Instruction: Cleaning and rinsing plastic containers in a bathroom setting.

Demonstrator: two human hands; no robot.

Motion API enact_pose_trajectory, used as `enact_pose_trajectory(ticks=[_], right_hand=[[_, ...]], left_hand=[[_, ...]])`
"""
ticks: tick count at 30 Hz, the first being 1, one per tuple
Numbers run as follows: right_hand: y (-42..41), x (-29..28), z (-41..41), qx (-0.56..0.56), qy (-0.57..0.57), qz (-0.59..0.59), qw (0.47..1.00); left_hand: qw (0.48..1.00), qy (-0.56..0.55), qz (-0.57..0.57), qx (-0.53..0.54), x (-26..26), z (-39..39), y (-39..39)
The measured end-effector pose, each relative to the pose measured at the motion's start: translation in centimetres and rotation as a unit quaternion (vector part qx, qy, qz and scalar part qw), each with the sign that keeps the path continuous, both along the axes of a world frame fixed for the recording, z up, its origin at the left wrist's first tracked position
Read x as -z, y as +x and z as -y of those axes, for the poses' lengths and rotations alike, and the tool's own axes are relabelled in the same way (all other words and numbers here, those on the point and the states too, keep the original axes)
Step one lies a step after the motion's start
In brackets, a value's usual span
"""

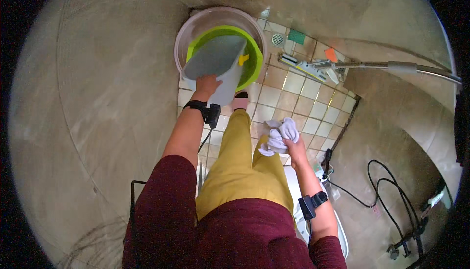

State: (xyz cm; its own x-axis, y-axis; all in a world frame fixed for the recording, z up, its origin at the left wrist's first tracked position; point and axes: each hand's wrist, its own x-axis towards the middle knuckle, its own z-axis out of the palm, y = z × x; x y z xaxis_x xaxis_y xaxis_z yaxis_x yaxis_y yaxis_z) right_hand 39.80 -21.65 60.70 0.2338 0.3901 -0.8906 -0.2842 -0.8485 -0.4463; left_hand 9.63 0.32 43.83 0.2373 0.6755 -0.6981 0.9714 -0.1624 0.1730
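My left hand [208, 86] grips the near rim of a translucent whitish plastic container [229, 81], which is tilted over a lime-green basin [256, 61]. That basin sits in or over a larger pale pink tub [183, 34] on the tiled floor. A yellow piece [243, 60] shows beside the container, within the green basin; what it is I cannot tell. In my right hand [296, 151] is a crumpled white cloth [281, 138], held above the floor to the right of my leg. The container's contents are not clear.
A squeegee-like floor mop head [303, 67] with a metal pole [400, 67] lies right of the tub. Near it are a round floor drain [278, 40], a green pad [296, 36] and an orange piece [331, 54]. A white toilet [343, 237] and a black hose [389, 181] are at right.
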Motion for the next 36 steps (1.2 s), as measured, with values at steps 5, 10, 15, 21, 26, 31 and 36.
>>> enact_pose_trajectory(ticks=[5, 10, 15, 21, 26, 31, 36], right_hand=[[0.9, -0.3, 0.0, -0.023, -0.002, 0.041, 0.999], [1.2, -0.8, -0.2, -0.012, 0.005, 0.045, 0.999], [1.4, -0.6, -0.1, -0.009, 0.021, 0.045, 0.999], [1.1, -2.9, -1.9, -0.011, 0.037, 0.028, 0.999], [1.1, -3.8, -3.1, -0.036, 0.067, 0.047, 0.996], [0.2, -6.8, -4.5, -0.03, 0.098, 0.038, 0.994], [0.0, -9.0, -5.8, -0.008, 0.134, 0.044, 0.99]], left_hand=[[0.993, 0.07, 0.053, -0.077, -1.1, -0.8, 1.1], [0.971, 0.153, 0.029, -0.184, -2.6, -2.7, -1.2], [0.92, 0.105, 0.044, -0.374, -4.2, -2.7, -3.5], [0.838, 0.1, 0.153, -0.514, -9.4, 0.0, -5.1], [0.692, 0.05, 0.295, -0.656, -12.8, 0.6, -7.6], [0.631, 0.059, 0.375, -0.677, -15.8, 1.9, -9.9], [0.624, 0.09, 0.391, -0.67, -21.0, 2.1, -8.2]])
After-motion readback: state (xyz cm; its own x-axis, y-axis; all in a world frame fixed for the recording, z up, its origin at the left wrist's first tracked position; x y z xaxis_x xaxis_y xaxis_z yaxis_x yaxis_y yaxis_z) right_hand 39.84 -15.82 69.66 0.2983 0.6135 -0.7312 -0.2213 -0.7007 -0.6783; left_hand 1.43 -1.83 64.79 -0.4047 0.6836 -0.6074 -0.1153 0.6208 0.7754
